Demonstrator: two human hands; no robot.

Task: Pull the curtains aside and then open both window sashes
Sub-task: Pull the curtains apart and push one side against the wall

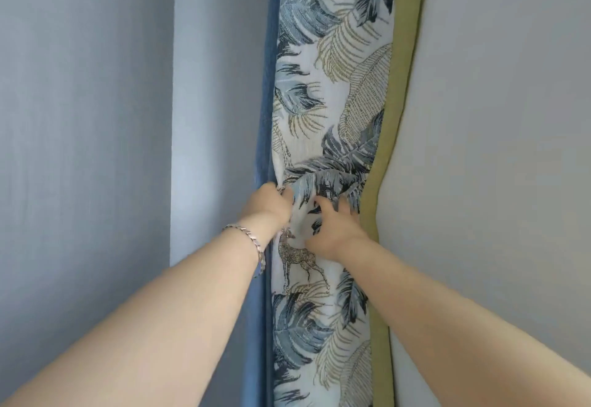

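A curtain [332, 93] with a white panel of blue and gold leaves and a deer hangs straight ahead. It has a blue strip [267, 102] on its left edge and an olive-green strip [401, 86] on its right. My left hand [268, 203], a silver bracelet on its wrist, is closed on the fabric at the left edge of the patterned panel. My right hand [332, 230] presses spread fingers into the patterned cloth just beside it, bunching it. No window or sash is visible.
Pale grey-blue fabric or wall [96, 150] fills the left, with a vertical fold line near the middle left. A plain pale grey surface [499, 150] fills the right side. Both forearms reach in from the bottom corners.
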